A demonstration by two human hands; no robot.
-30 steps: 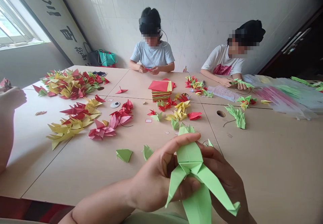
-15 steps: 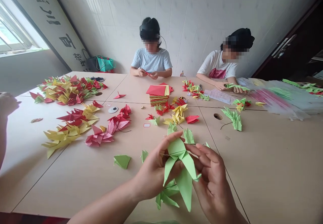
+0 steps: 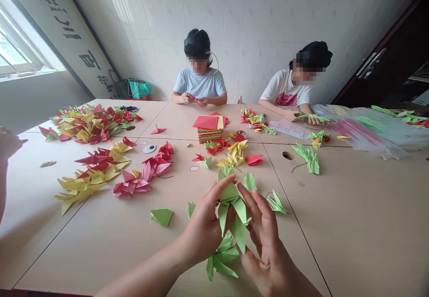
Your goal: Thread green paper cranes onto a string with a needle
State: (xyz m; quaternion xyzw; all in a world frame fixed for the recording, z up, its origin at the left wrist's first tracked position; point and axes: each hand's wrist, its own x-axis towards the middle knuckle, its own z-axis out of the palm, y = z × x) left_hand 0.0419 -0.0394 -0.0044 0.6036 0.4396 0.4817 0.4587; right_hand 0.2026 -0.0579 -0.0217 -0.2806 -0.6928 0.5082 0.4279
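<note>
My left hand [image 3: 205, 221] grips a light green folded paper crane [image 3: 231, 193] between thumb and fingers, some of them hidden behind it. My right hand [image 3: 268, 243] cups the crane's right side, fingertips along the upper edge and thumb beside the lower point. Below my hands, on the table, lies another green folded piece [image 3: 221, 259] with a dark cord across it. Just beyond my fingers are more green folded pieces [image 3: 249, 181], one [image 3: 277, 202] with a dark loop. A single green piece [image 3: 161, 217] lies left of my left hand.
A heap of mixed paper cranes [image 3: 89, 123] covers the table's far left. Yellow and red rows [image 3: 90, 172] and a pink bunch [image 3: 132, 184] lie nearer. A paper stack [image 3: 209, 129] stands mid-table. Two people [image 3: 199, 82] sit opposite; plastic bags [image 3: 372, 131] lie right.
My right hand has shifted left and closer round the green crane, uncovering a looped green piece on the table. The crane has moved slightly left and turned a little.
</note>
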